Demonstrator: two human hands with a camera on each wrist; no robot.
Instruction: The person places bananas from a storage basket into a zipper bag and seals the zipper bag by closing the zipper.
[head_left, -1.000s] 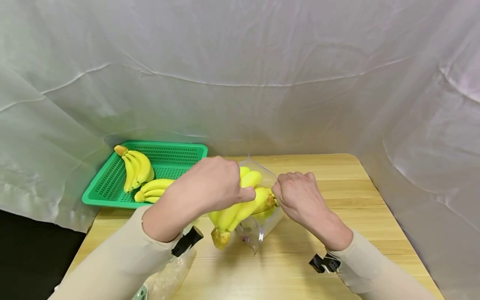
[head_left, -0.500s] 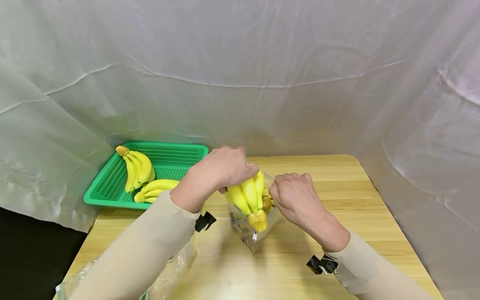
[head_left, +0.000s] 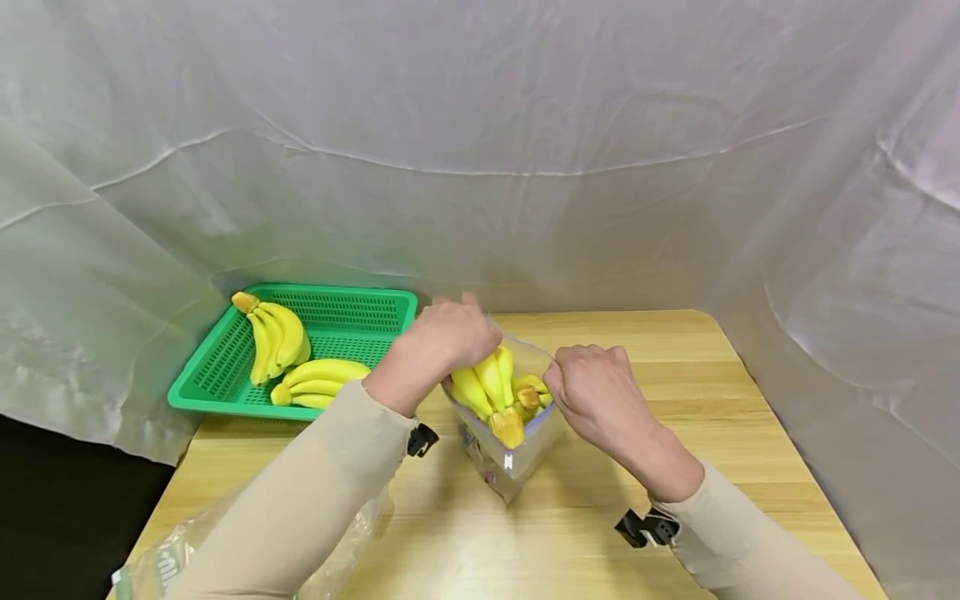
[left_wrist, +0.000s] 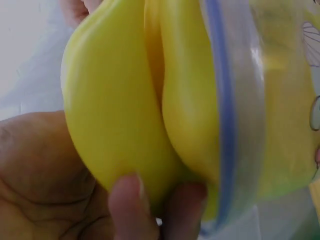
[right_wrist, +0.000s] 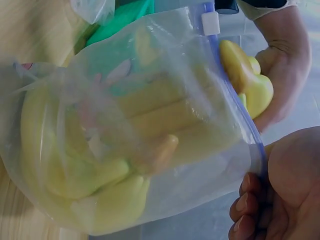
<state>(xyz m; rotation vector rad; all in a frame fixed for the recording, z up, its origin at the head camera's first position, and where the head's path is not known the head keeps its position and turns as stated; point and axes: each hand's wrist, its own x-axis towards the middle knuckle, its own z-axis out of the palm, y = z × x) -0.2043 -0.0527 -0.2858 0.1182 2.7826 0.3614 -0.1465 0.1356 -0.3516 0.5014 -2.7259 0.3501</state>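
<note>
Since a second ago, the left hand (head_left: 450,333) has moved rightward, bringing its banana bunch (head_left: 487,383) from beside the zip bag (head_left: 536,454) into the bag's open mouth, while the right hand (head_left: 596,383) has stayed almost in place. The left hand grips the bunch near the banana tips, fingers and thumb curled around the fruit; the brownish-yellow stem end points down toward the person, at the near edge of the opening. The right hand has its fingers bent over the bag's right edge, pinching the clear plastic. A blue zip strip runs along the mouth, with a white slider (head_left: 508,461) at the near corner. Other bananas (right_wrist: 100,185) show yellow through the film, lower in the bag.

Left of the bag, a green plastic basket (head_left: 217,407) holds two more banana bunches: one (head_left: 279,337) leans at the left end with its stem by the rim, the other (head_left: 318,386) lies nearer, partly hidden by the left arm. Crumpled clear plastic (head_left: 348,546) lies under the left sleeve (head_left: 300,500) on the wooden table (head_left: 660,450). Grey cloth (head_left: 525,233) hangs behind.
</note>
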